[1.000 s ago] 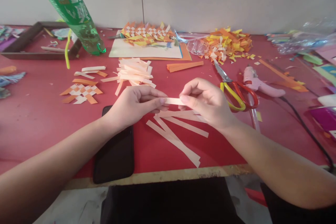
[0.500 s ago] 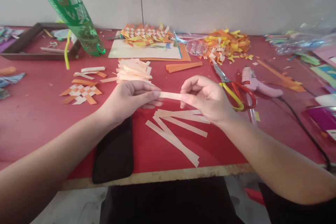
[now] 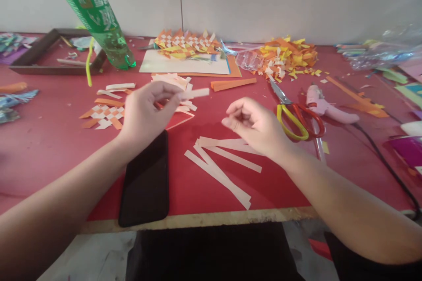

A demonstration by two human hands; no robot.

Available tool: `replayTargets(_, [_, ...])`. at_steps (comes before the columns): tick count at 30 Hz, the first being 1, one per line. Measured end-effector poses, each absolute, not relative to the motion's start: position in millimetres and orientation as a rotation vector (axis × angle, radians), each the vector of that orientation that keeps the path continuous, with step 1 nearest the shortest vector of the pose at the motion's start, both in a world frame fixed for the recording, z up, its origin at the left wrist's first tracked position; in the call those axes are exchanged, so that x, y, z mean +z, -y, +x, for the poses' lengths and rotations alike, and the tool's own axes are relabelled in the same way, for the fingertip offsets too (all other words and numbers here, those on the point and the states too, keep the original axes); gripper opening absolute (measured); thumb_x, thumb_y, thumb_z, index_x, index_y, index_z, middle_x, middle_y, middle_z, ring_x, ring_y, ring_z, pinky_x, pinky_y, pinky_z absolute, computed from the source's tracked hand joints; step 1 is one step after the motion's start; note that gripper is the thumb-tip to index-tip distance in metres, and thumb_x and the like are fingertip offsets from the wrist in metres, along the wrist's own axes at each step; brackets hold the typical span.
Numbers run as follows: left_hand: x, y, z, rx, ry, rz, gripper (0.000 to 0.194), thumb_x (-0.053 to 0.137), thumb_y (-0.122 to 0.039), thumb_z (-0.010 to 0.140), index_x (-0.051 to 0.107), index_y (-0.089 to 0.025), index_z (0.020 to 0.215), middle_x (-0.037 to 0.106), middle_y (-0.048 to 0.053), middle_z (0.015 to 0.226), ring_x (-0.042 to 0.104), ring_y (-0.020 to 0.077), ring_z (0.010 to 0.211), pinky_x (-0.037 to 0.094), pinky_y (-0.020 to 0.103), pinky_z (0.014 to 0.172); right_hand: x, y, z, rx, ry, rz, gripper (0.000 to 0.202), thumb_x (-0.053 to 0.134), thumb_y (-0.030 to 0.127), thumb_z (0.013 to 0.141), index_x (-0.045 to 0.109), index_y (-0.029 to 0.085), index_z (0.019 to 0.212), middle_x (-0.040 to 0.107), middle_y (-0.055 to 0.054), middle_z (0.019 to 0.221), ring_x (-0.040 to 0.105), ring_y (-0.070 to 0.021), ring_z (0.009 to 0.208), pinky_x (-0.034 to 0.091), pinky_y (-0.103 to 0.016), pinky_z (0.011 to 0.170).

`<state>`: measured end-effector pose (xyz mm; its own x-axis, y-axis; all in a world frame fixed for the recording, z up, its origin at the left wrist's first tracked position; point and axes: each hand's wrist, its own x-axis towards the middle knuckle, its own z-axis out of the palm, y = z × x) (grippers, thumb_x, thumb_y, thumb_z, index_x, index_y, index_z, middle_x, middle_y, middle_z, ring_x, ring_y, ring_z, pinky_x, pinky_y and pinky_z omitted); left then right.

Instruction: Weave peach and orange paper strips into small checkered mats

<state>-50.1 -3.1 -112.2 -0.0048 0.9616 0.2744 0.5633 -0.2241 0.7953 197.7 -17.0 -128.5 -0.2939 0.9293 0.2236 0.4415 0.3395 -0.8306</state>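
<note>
My left hand (image 3: pixel 148 109) is pinching a short pale strip (image 3: pixel 199 93) between thumb and finger; the strip pokes out past my thumb tip to the right, with its long way running side to side and its free end tipped up a tiny bit; it looks a bit blurry. My left hand is the near one, since it has the strip; my right hand (image 3: pixel 252 125) is off to the right and a little closer to me, apart from the strip; its fingers are curled and its thumb sits a little away from them, and I see nothing in it.

The pale pile (image 3: pixel 171 78) is right by my left hand, on the far side, and my hand hides some of it; I can't tell if the strip touches the pile or is up over it. The long pale strips (image 3: pixel 227 156) lie fanned out on the red table (image 3: pixel 204 197), on my side of both hands; they are nearer to my right hand, and it hides some of their ends. A black phone (image 3: pixel 145 189) lies under my left wrist; the scissors (image 3: pixel 293 118) are just right of my right hand.
</note>
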Motion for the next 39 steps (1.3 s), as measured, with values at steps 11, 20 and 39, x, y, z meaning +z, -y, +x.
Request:
replayTargets(11, [-116, 5, -54, 1.107, -1.54, 2.498, 0.036, 0.061, -0.03, 0.092, 0.056, -0.025, 0.128, 0.047, 0.003, 0.152, 0.042, 0.0289, 0.138, 0.025, 0.045, 0.117, -123, 19, 195, 0.798, 2.42, -1.287, 0.012, 0.071, 0.026, 0.088, 0.065, 0.021, 0.079, 0.066, -0.006, 0.094, 0.056, -0.0247, 0.101, 0.046, -0.039, 0.087])
replayTargets(20, [-124, 19, -30, 0.636, -0.979, 2.545, 0.017, 0.055, -0.028, 0.095, 0.07, -0.02, 0.099, 0.075, 0.007, 0.101, 0.065, 0.0246, 0.097, 0.047, 0.038, 0.09, -126, 24, 194, 0.736, 2.426, -1.318, 0.001, 0.065, 0.022, 0.091, 0.064, 0.021, 0.092, 0.064, -0.008, 0.104, 0.054, -0.0265, 0.105, 0.045, -0.042, 0.092])
replayTargets(39, [-121, 24, -27, 0.733, -1.192, 2.186, 0.014, 0.058, -0.023, 0.091, 0.071, -0.02, 0.095, 0.075, 0.003, 0.091, 0.068, 0.0165, 0.081, 0.05, 0.025, 0.073, -124, 27, 193, 0.6, 2.166, -1.195, 0.009, 0.069, 0.024, 0.088, 0.064, 0.021, 0.094, 0.066, -0.004, 0.086, 0.066, -0.0186, 0.083, 0.051, -0.028, 0.071])
